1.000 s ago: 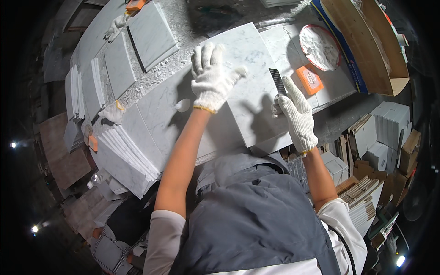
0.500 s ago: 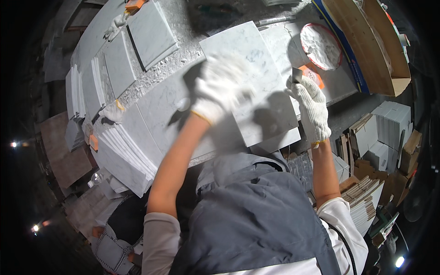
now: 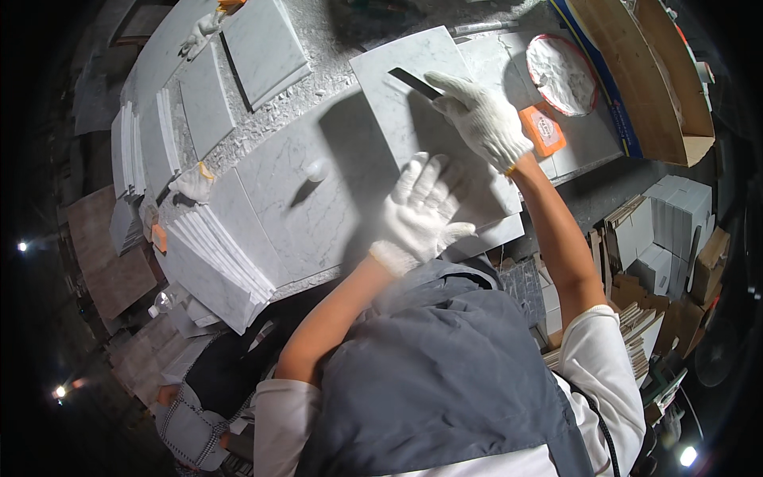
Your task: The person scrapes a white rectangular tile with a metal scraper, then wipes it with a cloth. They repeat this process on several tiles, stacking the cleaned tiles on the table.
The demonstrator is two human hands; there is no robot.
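Marble tile [image 3: 435, 131] lies on the surface [image 3: 332, 79], and over it I see the gloved right hand [image 3: 486, 119] pinching a dark flat strip [image 3: 413, 83] while the left hand [image 3: 421, 215] spreads wide and free.

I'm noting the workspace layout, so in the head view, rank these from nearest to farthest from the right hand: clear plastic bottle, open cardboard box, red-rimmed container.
From the right hand:
1. Red-rimmed container: close by, upper right.
2. Open cardboard box: farther right, beyond the container.
3. Clear plastic bottle: much farther, lower left.
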